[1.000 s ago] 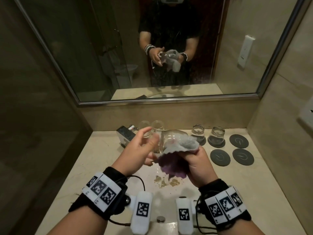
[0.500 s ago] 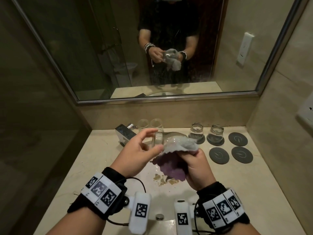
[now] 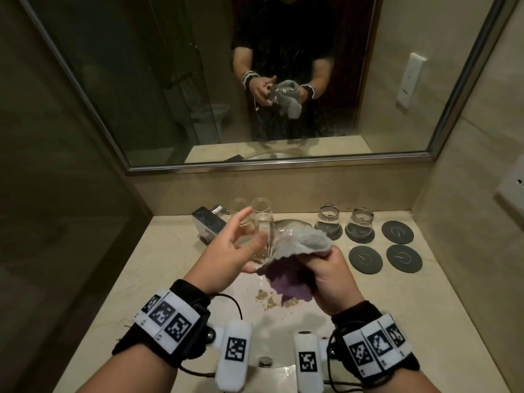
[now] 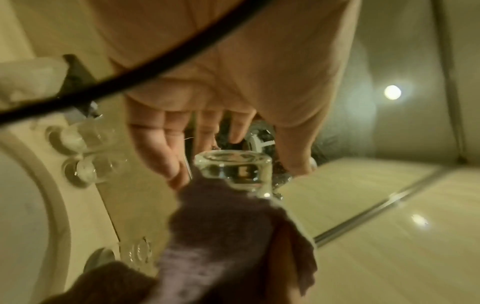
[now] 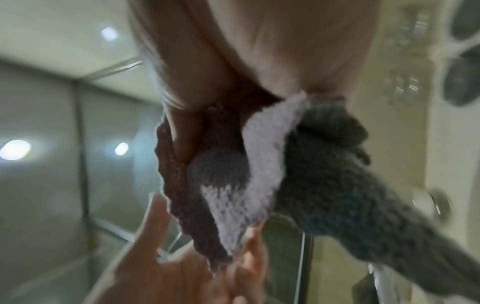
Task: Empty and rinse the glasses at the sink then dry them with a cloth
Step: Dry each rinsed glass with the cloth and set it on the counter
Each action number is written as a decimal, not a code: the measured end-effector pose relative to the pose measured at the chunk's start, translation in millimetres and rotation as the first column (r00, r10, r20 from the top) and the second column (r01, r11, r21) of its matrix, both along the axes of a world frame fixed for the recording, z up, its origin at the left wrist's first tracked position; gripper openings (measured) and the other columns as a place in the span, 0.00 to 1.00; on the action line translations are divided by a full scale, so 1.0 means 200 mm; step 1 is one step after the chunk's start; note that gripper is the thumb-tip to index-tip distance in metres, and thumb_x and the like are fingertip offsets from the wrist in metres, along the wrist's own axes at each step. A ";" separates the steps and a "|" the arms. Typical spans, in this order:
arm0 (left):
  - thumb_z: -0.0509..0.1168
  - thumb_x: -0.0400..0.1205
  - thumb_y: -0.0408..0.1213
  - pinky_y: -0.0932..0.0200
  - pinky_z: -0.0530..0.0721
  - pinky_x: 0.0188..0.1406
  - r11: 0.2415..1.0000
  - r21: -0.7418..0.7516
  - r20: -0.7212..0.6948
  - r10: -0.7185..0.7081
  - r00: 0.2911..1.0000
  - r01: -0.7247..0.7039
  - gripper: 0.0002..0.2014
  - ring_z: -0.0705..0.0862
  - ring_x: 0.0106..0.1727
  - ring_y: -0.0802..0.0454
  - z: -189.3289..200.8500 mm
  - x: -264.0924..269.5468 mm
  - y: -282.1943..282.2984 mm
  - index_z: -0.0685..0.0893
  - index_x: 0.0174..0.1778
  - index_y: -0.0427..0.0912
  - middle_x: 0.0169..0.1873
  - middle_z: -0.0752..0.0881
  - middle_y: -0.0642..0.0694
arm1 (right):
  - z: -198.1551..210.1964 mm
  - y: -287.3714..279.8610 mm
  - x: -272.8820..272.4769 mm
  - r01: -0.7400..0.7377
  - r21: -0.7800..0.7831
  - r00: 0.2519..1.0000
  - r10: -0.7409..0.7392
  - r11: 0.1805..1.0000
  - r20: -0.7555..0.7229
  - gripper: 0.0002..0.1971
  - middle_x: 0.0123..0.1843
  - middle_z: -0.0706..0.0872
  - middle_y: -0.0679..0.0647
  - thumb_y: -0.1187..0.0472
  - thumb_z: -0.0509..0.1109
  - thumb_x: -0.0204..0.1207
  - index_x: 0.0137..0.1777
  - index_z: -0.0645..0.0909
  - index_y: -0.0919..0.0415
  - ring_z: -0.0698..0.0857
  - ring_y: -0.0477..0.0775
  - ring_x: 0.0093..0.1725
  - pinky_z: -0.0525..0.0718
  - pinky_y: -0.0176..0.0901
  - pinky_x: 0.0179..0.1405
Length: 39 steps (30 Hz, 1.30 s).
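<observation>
A clear glass (image 3: pixel 268 236) lies on its side above the sink, its base toward my left hand (image 3: pixel 248 242). A grey and purple cloth (image 3: pixel 300 242) wraps the mouth end of the glass, and my right hand (image 3: pixel 326 268) grips the cloth around it. My left fingers are spread and nearly straight, with the index raised; the thumb and lower fingers touch the base. In the left wrist view the thick glass base (image 4: pixel 233 166) sticks out of the cloth (image 4: pixel 221 236). The right wrist view shows mostly cloth (image 5: pixel 259 164) bunched under my fingers (image 5: pixel 187 144); the glass is hidden there.
Two glasses (image 3: pixel 329 222) (image 3: pixel 361 224) stand on dark coasters at the back right, beside three bare coasters (image 3: pixel 365 259). Two more glasses (image 3: pixel 262 207) stand behind the chrome tap (image 3: pixel 208 222). Brown bits (image 3: pixel 272 300) lie in the sink basin. The mirror (image 3: pixel 255 165) and the side walls close in the counter.
My left hand pinched the glass base half a second ago; its fingers have now loosened and spread, index lifted. My right hand keeps its grip on the cloth.
</observation>
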State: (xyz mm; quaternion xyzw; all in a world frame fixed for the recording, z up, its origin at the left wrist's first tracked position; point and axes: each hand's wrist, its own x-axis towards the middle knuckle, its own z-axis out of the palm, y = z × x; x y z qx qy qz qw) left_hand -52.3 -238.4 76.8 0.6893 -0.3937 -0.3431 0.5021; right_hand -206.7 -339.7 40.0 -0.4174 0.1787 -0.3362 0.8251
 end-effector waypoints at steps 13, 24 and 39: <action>0.65 0.75 0.58 0.55 0.88 0.39 0.999 0.000 0.072 0.036 0.997 -0.036 0.22 0.84 0.32 0.58 -0.01 -0.03 -0.03 0.80 0.64 0.56 0.57 0.84 0.47 | 0.00 0.00 -0.03 0.016 -0.131 0.998 -0.023 0.991 -0.053 0.12 0.36 0.90 0.67 0.68 0.78 0.67 0.49 0.85 0.71 0.89 0.59 0.30 0.84 0.41 0.24; 0.66 0.79 0.51 0.52 0.89 0.41 0.999 0.028 0.024 0.016 1.000 -0.017 0.17 0.86 0.32 0.60 0.01 -0.08 -0.05 0.80 0.63 0.51 0.52 0.85 0.48 | -0.02 -0.01 -0.04 0.083 -0.044 0.996 -0.084 0.996 -0.003 0.14 0.48 0.92 0.62 0.71 0.77 0.65 0.52 0.86 0.70 0.90 0.56 0.48 0.87 0.43 0.45; 0.75 0.76 0.45 0.64 0.84 0.42 0.995 -0.061 0.273 -0.065 0.960 0.085 0.24 0.86 0.44 0.60 0.05 -0.06 -0.02 0.77 0.68 0.60 0.57 0.81 0.62 | -0.02 -0.04 -0.02 0.012 0.065 0.997 -0.017 0.998 0.073 0.27 0.52 0.90 0.68 0.52 0.90 0.47 0.47 0.91 0.62 0.89 0.65 0.51 0.88 0.59 0.52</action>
